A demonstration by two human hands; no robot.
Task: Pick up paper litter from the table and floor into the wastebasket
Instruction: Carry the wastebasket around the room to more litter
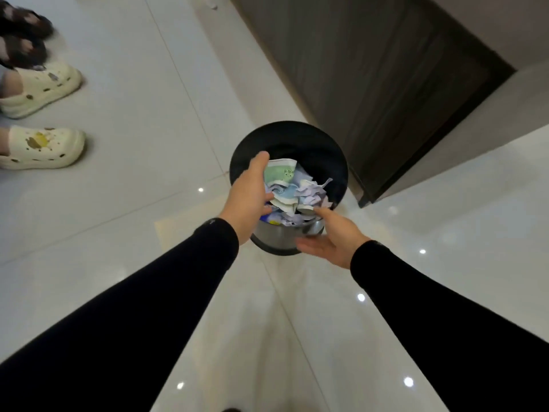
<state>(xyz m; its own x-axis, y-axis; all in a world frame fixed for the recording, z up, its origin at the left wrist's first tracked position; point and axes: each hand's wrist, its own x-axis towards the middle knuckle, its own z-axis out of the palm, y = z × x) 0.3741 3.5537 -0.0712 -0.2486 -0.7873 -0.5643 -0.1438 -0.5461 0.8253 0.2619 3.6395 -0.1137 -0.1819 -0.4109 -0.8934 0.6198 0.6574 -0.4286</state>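
A round black wastebasket with a shiny metal outer wall stands on the glossy white floor. Crumpled paper litter in green, blue, lilac and white is heaped at its mouth. My left hand reaches over the left rim, thumb above and fingers below the green and blue sheets, gripping the bundle. My right hand is at the basket's near right side, palm up and fingers spread, its index fingertip touching the edge of the paper. Both arms wear black sleeves.
A dark wood-grain cabinet or door rises just behind and right of the basket. Another person's feet in cream clogs stand at the left, with dark fuzzy slippers in the top left corner. White tile floor surrounds the basket.
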